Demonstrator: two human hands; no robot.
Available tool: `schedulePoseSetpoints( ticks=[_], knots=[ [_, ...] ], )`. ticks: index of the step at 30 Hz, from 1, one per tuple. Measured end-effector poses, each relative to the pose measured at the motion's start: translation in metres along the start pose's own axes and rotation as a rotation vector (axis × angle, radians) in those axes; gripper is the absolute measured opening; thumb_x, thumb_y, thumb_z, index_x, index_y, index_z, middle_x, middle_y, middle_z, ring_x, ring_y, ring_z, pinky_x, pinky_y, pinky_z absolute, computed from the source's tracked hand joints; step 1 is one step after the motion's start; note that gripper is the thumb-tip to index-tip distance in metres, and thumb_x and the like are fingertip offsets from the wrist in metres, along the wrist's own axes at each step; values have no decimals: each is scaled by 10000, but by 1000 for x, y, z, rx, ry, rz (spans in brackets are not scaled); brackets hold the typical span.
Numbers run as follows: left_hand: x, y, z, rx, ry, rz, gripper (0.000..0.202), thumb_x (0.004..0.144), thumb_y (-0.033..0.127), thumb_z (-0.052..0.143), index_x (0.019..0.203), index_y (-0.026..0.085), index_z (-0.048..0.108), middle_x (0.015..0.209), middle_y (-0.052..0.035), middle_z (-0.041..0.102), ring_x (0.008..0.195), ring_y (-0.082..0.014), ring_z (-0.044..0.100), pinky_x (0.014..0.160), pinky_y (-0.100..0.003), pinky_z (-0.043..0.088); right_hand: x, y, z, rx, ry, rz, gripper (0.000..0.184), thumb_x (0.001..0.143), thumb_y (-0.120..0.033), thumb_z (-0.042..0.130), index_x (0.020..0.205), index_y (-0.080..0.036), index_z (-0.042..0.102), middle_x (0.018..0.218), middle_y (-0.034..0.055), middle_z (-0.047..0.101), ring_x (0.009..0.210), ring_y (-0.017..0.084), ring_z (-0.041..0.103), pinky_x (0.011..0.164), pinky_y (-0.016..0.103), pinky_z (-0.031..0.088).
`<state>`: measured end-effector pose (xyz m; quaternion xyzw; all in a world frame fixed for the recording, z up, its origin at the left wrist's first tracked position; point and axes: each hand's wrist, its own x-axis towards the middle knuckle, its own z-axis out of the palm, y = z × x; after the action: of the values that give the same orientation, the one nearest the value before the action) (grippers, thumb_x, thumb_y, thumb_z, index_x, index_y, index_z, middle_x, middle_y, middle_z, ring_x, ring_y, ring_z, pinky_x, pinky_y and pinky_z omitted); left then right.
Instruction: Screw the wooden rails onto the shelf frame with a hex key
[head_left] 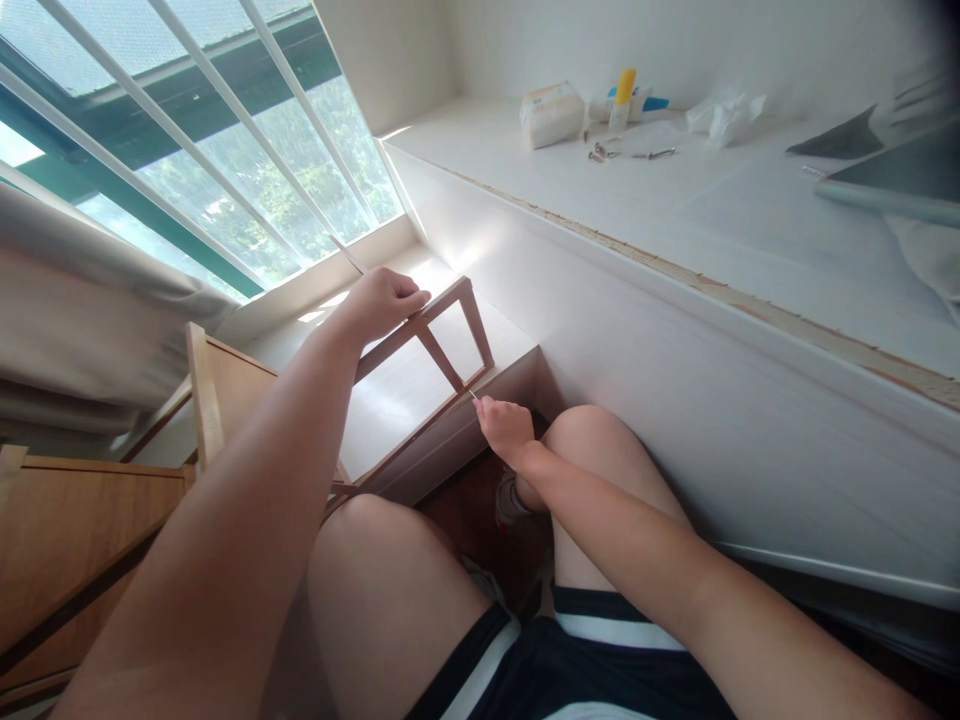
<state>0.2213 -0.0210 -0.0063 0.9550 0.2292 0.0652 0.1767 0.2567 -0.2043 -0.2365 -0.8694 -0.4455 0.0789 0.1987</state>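
A light wooden frame [450,345] made of thin bars stands in front of my knees. My left hand [384,302] is closed over the frame's upper bar. Lower down, my right hand [504,428] pinches a thin metal tool [474,397] whose tip touches the frame's lower bar near a corner. The rest of the wooden piece [214,400] runs off to the left behind my left arm.
A raised white platform [675,230] to the right carries a white box [551,113], a yellow-capped bottle [622,98], loose screws [600,152] and crumpled plastic [726,115]. A barred window [225,150] and a curtain [82,300] fill the left. A wooden panel [67,540] lies lower left.
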Motion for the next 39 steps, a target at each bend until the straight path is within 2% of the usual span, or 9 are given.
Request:
schedulePoseSetpoints(
  ticks=[7, 10, 13, 16, 18, 22, 25, 33, 39],
  knots=[
    [0, 1, -1, -6, -8, -8, 367, 807, 345, 552, 505, 188, 416, 504, 13, 362, 506, -98, 333, 540, -306, 217, 3, 1, 0, 75, -54, 86, 465, 1030, -418, 250, 911, -177, 630, 858, 129, 726, 839, 250, 698, 734, 315, 451],
    [-1, 2, -1, -10, -6, -10, 366, 805, 347, 552, 507, 189, 409, 505, 15, 351, 505, -98, 329, 538, -307, 210, 5, 4, 3, 445, -71, 177, 421, 1000, -431, 357, 815, -165, 626, 869, 153, 715, 889, 260, 674, 782, 327, 428],
    [-1, 2, -1, -9, -3, -7, 378, 805, 352, 550, 508, 191, 381, 506, 19, 331, 499, -96, 314, 534, -308, 204, 8, 5, 8, 798, -107, 232, 453, 972, -461, 391, 658, -183, 562, 680, 104, 678, 748, 215, 651, 728, 293, 419],
    [-1, 1, 0, 2, -1, -1, 392, 808, 360, 545, 509, 190, 356, 509, 21, 314, 497, -92, 306, 536, -308, 209, 9, 2, 13, 989, -170, 244, 494, 972, -481, 333, 590, -206, 481, 438, 14, 532, 480, 143, 534, 575, 253, 393],
    [0, 0, 0, 6, -5, -3, 397, 813, 366, 538, 512, 189, 349, 514, 22, 311, 498, -90, 306, 540, -307, 215, 9, -1, 15, 1136, -211, 273, 465, 970, -458, 310, 589, -217, 424, 383, -21, 462, 383, 113, 428, 488, 238, 345],
    [0, 0, 0, 2, -6, -17, 401, 819, 375, 527, 517, 187, 340, 519, 23, 300, 497, -86, 301, 545, -308, 219, 7, -3, 11, 1400, -319, 347, 390, 963, -415, 289, 622, -232, 332, 381, -50, 419, 337, 92, 304, 398, 222, 222],
    [0, 0, 0, 3, -6, -23, 388, 818, 366, 527, 518, 187, 357, 516, 21, 310, 501, -86, 309, 549, -310, 220, 8, -2, 7, 1559, -416, 385, 373, 961, -407, 291, 629, -236, 290, 382, -57, 387, 342, 91, 278, 392, 216, 193],
    [0, 1, 0, 19, 2, -21, 357, 818, 345, 530, 526, 180, 409, 519, 13, 364, 514, -86, 340, 555, -308, 225, 8, 6, 4, 1771, -607, 446, 365, 961, -366, 285, 626, -239, 219, 381, -63, 320, 347, 101, 251, 386, 223, 196],
    [0, 2, 1, 11, 0, -26, 345, 821, 338, 529, 531, 180, 428, 521, 12, 359, 528, -92, 339, 558, -307, 228, 4, 4, 5, 1749, -532, 441, 377, 960, -407, 319, 630, -236, 258, 379, -64, 356, 340, 89, 241, 385, 212, 180]
  ],
)
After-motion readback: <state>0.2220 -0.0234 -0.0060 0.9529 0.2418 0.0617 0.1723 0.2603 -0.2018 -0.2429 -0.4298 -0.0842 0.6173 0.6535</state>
